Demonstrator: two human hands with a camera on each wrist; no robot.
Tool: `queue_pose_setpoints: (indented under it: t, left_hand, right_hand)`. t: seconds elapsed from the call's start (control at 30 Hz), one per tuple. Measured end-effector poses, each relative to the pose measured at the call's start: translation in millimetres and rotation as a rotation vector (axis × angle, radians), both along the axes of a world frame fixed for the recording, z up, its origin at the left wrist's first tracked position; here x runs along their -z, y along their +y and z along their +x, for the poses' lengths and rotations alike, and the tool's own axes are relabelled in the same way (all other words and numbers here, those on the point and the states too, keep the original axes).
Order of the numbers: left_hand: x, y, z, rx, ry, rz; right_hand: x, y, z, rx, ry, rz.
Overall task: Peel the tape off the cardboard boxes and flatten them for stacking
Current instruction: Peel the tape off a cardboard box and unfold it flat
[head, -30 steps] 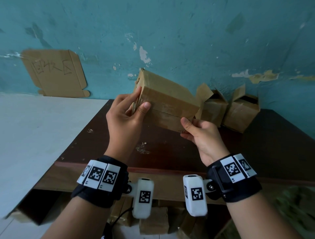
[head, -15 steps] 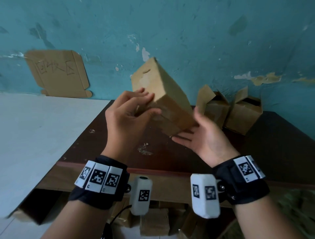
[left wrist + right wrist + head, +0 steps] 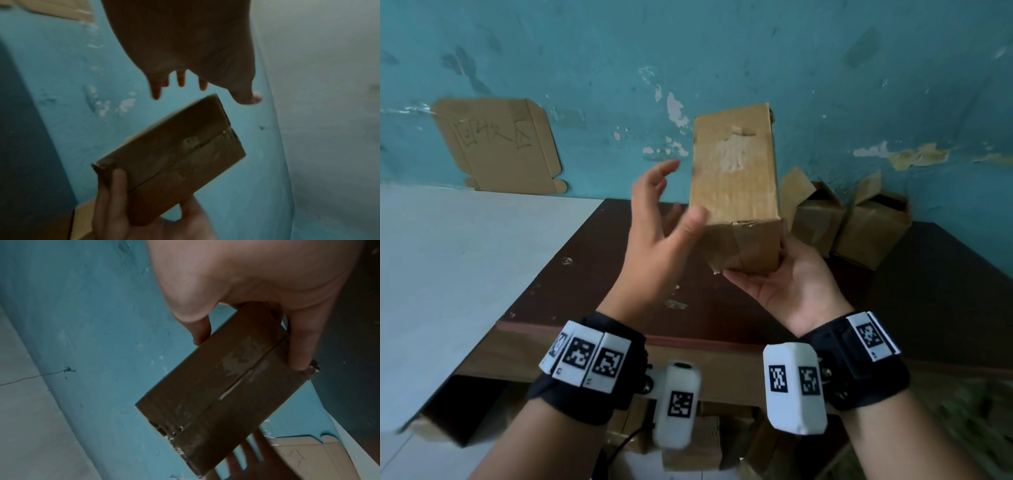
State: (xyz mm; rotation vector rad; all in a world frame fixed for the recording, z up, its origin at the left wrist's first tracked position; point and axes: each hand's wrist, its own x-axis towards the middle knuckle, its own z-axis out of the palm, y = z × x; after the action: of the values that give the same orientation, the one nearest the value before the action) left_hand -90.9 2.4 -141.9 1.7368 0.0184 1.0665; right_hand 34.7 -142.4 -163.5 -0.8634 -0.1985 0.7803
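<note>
Cardboard box [image 3: 736, 192] stands on end in my right hand [image 3: 787, 287], raised above the dark table [image 3: 928, 308], at about 12 o'clock from my wrists. From the right wrist I see the thumb and fingers [image 3: 302, 344] clamped on the box's near end, palm beneath it. Brown tape [image 3: 755, 245] wraps that lower end, and a pale torn patch marks the upper face. My left hand [image 3: 657, 236] hovers at the box's 9 o'clock, fingers spread and holding nothing; in the left wrist view its fingertips [image 3: 180, 81] hang just clear of the box's corner. Two opened boxes [image 3: 849, 222] sit at 2 o'clock against the teal wall [image 3: 722, 51], and a flattened sheet with writing [image 3: 496, 144] leans on it at 10 o'clock.
</note>
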Motion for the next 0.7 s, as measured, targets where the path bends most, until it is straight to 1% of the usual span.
queue_pose_setpoints:
  t: [0.07,0.1,0.2,0.27,0.4,0.47,0.53,0.6,0.63,0.7]
  left_hand:
    - [8,8,7,0.091,0.145,-0.266]
    - [12,13,10,0.158,0.198,-0.364]
    - [13,13,12,0.373,0.297,-0.510]
    - [11,6,9,0.439,0.316,-0.574]
    - [10,3,10,0.436,0.306,-0.598]
    - [14,7,11,0.392,0.312,-0.572]
    - [20,13,14,0.376,0.321,-0.527]
    - [25,14,16,0.388,0.349,-0.469]
    - [25,13,17,0.398,0.361,-0.453]
    - [27,12,20,0.413,0.355,-0.437]
  right_hand:
    - [2,1,0,-0.007,-0.006,-0.003]
    - [3,2,0,-0.010,-0.015,-0.014]
    - [3,4,-5,-0.027,-0.027,-0.053]
    - [5,4,-6,-0.042,-0.040,-0.083]
    - [6,4,-5,-0.051,-0.099,-0.217]
    - [4,5,-8,-0.012,-0.230,-0.349]
    - [6,6,-6,0.149,-0.418,-0.462]
    - [4,5,-6,0.337,-0.613,-0.458]
    - [0,4,-8,0.378,-0.670,-0.421]
    - [-10,1,-14,0.366,-0.687,-0.396]
